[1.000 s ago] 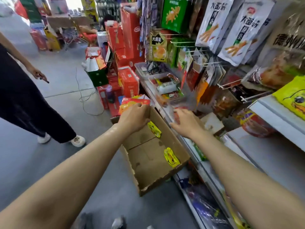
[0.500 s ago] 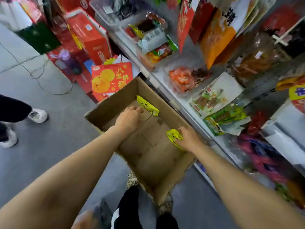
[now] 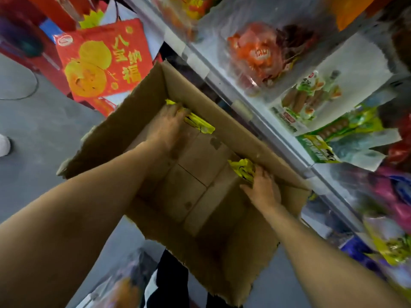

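Head view: mid-frame cardboard box (image 3: 235, 130) beside shelf (image 3: 273, 134), likely being emptied for restocking; left hand (image 3: 165, 127) covers upper yellow packet (image 3: 199, 123), fingers' grip unclear; right hand's (image 3: 262, 188) fingers clutch lower yellow packet (image 3: 242, 168).

A red gift carton (image 3: 104, 63) printed with yellow discs and Chinese characters stands on the grey floor (image 3: 44, 130), a thin cable (image 3: 35, 85) curving just beside it. On the white shelf (image 3: 287, 147) lie a clear bag of orange-red snacks (image 3: 255, 54) and green-labelled sausage packets (image 3: 311, 94).
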`<move>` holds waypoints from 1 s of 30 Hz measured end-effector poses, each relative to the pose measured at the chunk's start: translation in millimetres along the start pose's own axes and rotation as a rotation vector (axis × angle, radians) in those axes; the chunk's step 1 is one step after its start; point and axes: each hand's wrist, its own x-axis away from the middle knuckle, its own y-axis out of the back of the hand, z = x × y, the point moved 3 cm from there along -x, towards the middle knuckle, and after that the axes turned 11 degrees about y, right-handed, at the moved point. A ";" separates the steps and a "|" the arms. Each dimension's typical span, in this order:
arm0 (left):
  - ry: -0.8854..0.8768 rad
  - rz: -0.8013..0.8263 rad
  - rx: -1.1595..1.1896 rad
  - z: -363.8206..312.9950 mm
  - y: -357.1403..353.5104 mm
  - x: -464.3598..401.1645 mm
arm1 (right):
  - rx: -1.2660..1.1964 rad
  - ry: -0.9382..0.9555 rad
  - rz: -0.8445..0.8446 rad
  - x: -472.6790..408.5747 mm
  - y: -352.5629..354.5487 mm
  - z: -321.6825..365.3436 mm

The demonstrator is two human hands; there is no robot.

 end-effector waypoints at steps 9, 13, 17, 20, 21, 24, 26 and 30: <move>-0.023 -0.144 -0.182 -0.4 -21.6 -26.7 | 0.251 0.055 -0.085 -15.9 -28.2 -7.0; -0.022 -0.082 -0.094 1.0 -23.0 -24.7 | -0.119 0.046 -0.014 -14.5 -33.1 -10.6; 0.081 0.163 0.136 4.7 -22.8 -10.8 | -0.650 0.010 0.012 -5.7 -16.3 -6.2; 0.161 0.359 0.249 3.6 -15.2 9.4 | -0.908 -0.035 0.015 4.2 -0.6 2.1; 0.167 0.398 0.261 2.4 -11.7 17.2 | -0.965 -0.040 0.009 9.1 6.9 5.5; 0.092 0.404 0.242 -4.6 6.4 37.0 | -1.005 -0.031 -0.043 23.1 31.5 14.1; 0.058 0.390 0.242 -11.0 21.4 48.5 | -1.010 -0.018 -0.077 34.6 47.9 18.6; 0.072 0.390 0.309 -25.2 50.7 69.6 | -0.986 -0.026 -0.168 59.6 71.2 16.9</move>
